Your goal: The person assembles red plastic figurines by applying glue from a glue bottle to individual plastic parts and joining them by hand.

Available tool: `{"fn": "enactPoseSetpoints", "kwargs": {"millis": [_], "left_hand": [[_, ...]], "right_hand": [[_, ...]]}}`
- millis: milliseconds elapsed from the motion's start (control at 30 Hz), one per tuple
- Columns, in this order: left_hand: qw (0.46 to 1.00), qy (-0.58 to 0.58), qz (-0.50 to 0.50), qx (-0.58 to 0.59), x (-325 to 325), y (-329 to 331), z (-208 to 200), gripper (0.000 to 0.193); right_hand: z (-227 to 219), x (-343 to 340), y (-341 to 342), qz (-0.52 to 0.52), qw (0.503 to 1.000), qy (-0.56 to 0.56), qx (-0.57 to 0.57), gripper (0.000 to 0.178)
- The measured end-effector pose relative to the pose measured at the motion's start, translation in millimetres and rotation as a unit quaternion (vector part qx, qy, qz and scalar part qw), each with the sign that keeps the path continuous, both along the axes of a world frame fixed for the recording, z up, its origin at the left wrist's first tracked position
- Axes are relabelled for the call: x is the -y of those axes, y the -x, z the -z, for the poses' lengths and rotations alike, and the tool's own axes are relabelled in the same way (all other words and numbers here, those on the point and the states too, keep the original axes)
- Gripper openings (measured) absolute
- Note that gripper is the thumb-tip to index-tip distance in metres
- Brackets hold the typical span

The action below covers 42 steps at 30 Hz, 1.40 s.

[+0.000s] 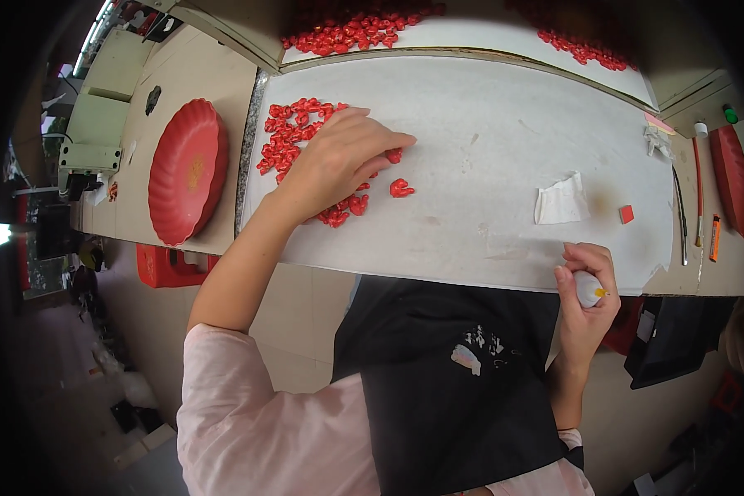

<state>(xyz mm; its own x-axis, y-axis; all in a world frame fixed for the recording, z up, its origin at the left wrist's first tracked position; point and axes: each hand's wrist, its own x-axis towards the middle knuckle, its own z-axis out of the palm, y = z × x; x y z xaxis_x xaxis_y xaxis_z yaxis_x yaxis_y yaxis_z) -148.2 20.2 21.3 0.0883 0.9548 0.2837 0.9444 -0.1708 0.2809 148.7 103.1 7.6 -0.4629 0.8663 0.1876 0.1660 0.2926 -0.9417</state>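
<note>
My left hand point(343, 157) is over the right side of a pile of small glossy red pieces point(283, 140) on the white sheet point(471, 107). A red piece point(394, 155) shows between its thumb and forefinger, which close on it. Just to the right of that hand, a single red piece point(402, 188) lies apart from the pile. At the sheet's near edge, my right hand point(583, 310) is wrapped round a small white squeeze bottle point(589, 289) with a yellow tip. The exact shape of the red pieces is too small to make out.
A crumpled white tissue point(560, 201) and a small red block point(627, 214) lie on the sheet's right. Beyond them are a thin brush point(699, 190) and an orange stick-like tool point(715, 233). A red fluted dish point(188, 172) sits at the left. More red pieces point(355, 33) fill a raised shelf behind.
</note>
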Motion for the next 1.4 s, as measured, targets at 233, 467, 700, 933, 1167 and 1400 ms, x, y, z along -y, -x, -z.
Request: {"fn": "enactPoseSetpoints", "kwargs": {"millis": [233, 467, 700, 933, 1167, 1400], "left_hand": [[1.0, -0.003, -0.024, -0.002, -14.4, 26.8, -20.4, 0.028], [0.986, -0.073, -0.153, 0.001, -148.4, 78.6, -31.1, 0.019], [0.942, -0.203, -0.132, -0.231, -253.5, 104.7, 25.6, 0.026], [0.972, -0.158, -0.137, -0.105, -221.9, 81.4, 12.6, 0.02], [0.757, 0.083, -0.108, 0.639, -85.9, -17.6, -32.0, 0.02], [0.501, 0.165, 0.028, 0.849, -21.4, -86.5, -16.4, 0.029]], "right_hand": [[2.2, -3.2, -2.0, -0.006, 1.0, 0.001, -0.009, 0.022], [-1.7, -16.6, 2.2, -0.005, 1.0, -0.004, -0.002, 0.021], [1.5, -24.2, -10.9, -0.002, 1.0, -0.002, 0.013, 0.02], [-9.0, -22.9, -16.5, -0.016, 0.999, -0.04, 0.013, 0.028], [14.9, -11.3, -23.1, -0.114, 0.993, 0.032, -0.027, 0.042], [-23.3, 7.8, -21.8, -0.077, 0.988, 0.065, -0.12, 0.037]]}}
